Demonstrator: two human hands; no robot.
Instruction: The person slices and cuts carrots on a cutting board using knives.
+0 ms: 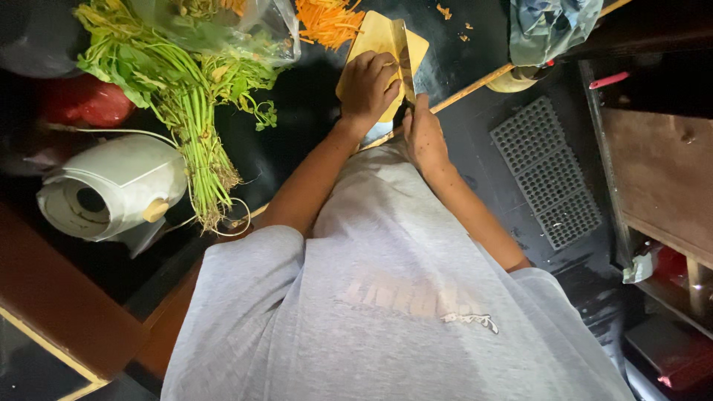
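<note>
Head view | smooth yellow cutting board (371, 46) on dark surface (312, 96) | left hand (368, 85) curled, pressing the board | right hand (422, 134) gripping flat knife (405, 63) | shredded carrot (327, 21) beyond

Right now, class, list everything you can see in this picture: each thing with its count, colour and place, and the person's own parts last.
Cutting board: one, yellow, top centre on the dark counter.
Knife: one, metal blade, on the board.
Shredded carrot: one pile, orange, above the board.
Leafy greens: one bunch with roots, green, upper left.
Plastic bag: one, clear, over the top of the greens.
Red thing: one, far left, kind unclear.
White appliance: one, left.
Grid mat: one, dark, on the floor at right.
Cloth: one, grey-blue, top right.
Shirt: one, grey, lower centre.
Left hand: flat on the board.
Right hand: at the knife's handle.
</note>
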